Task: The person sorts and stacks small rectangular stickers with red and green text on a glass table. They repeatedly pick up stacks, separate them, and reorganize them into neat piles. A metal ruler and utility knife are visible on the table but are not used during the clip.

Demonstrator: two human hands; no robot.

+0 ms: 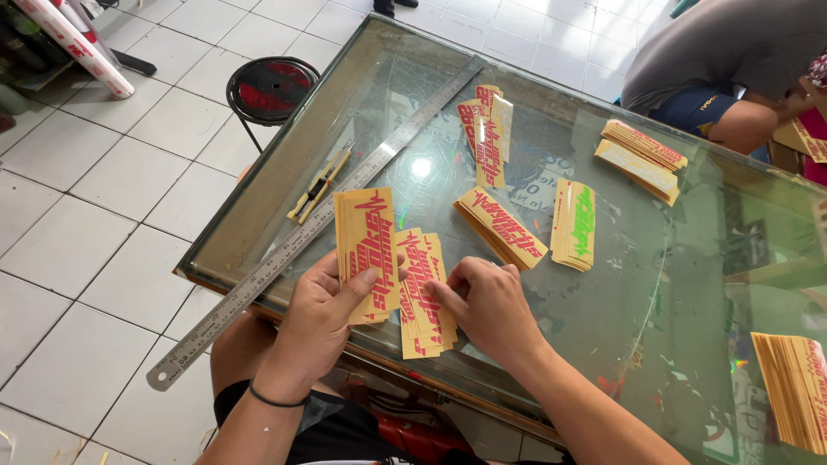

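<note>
Left hand [323, 314] near table edge [226, 277]

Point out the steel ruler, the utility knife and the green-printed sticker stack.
steel ruler [319, 226], head view, middle of its blade.
utility knife [320, 184], head view, middle of its body.
green-printed sticker stack [575, 224], head view, top sticker's centre.

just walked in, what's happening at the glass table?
A person seated at a glass table is sorting yellow stickers with red print. The left hand holds up a stack of stickers in a closed grip. The right hand rests fingers on a second stack lying at the table's near edge. More stacks lie farther out, one with green print. A long steel ruler and a utility knife lie to the left. Another person sits at the far corner.
</note>
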